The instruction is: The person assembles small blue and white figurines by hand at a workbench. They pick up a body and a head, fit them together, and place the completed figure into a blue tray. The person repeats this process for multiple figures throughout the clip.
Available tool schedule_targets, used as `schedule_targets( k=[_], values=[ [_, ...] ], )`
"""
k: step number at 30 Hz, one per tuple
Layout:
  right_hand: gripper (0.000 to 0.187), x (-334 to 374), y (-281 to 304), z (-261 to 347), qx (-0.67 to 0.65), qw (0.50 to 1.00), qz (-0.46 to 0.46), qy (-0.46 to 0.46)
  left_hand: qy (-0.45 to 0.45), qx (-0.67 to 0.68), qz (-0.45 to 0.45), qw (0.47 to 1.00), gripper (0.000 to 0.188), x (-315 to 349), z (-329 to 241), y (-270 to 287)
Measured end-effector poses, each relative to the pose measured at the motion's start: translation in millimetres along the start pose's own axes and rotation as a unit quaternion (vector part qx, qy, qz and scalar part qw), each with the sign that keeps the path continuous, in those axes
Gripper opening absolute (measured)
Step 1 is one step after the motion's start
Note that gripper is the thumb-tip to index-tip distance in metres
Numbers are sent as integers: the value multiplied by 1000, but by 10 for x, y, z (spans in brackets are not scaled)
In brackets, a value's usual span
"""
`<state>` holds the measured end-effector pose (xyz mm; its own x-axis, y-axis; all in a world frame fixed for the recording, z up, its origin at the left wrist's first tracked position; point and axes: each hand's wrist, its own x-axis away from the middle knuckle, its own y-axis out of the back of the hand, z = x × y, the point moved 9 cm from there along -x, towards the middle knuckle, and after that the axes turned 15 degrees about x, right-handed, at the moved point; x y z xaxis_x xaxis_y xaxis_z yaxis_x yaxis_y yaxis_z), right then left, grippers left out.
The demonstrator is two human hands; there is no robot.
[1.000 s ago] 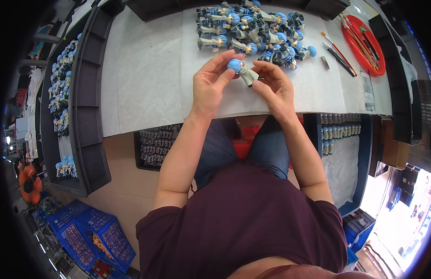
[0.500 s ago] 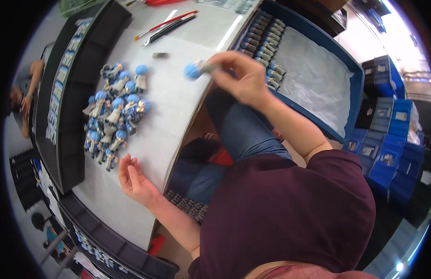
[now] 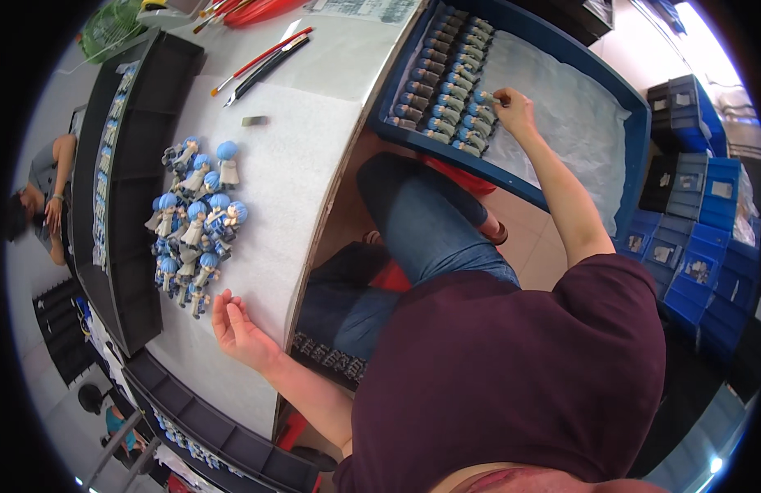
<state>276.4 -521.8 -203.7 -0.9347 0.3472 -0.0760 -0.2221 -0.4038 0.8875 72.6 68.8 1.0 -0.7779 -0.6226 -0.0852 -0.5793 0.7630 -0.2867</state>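
My right hand (image 3: 516,110) is over the blue tray (image 3: 643,156), pinching a small blue-haired figurine (image 3: 484,98) at the end of the rows. Several rows of like figurines (image 3: 448,90) lie on their sides along the tray's left part. On the white worktable, my left hand (image 3: 242,329) rests palm up with its fingers loosely curled and apart, holding nothing I can see. Just beyond its fingertips is a pile of blue-haired figurines (image 3: 196,222) in grey and blue. One figurine (image 3: 228,164) lies at the pile's upper right edge.
White lining (image 3: 553,107) covers the tray's right part. A red brush (image 3: 261,62), a black pen-like tool (image 3: 269,76) and a small grey block (image 3: 254,121) lie on the table. Black divided bins (image 3: 142,189) border its left side. Blue crates (image 3: 701,263) stand far right; another person (image 3: 52,197) sits far left.
My right hand has carried the figurine from above the table edge rightward to the rows in the tray. My left hand has stayed nearly in place. The view has shifted slightly.
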Motion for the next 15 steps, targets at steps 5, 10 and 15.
schedule_targets(
  k=[5,10,15],
  values=[
    [23,-11,-160,-61,18,997,-17,77,18,-6,-12,1000,21,-10,43,46],
    [35,-43,19,28,11,997,17,75,-95,-199,63,973,17,-61,-368,-526],
    [22,151,499,912,-198,975,16,102,-330,-384,233,830,20,-253,-614,-1742]
  ],
)
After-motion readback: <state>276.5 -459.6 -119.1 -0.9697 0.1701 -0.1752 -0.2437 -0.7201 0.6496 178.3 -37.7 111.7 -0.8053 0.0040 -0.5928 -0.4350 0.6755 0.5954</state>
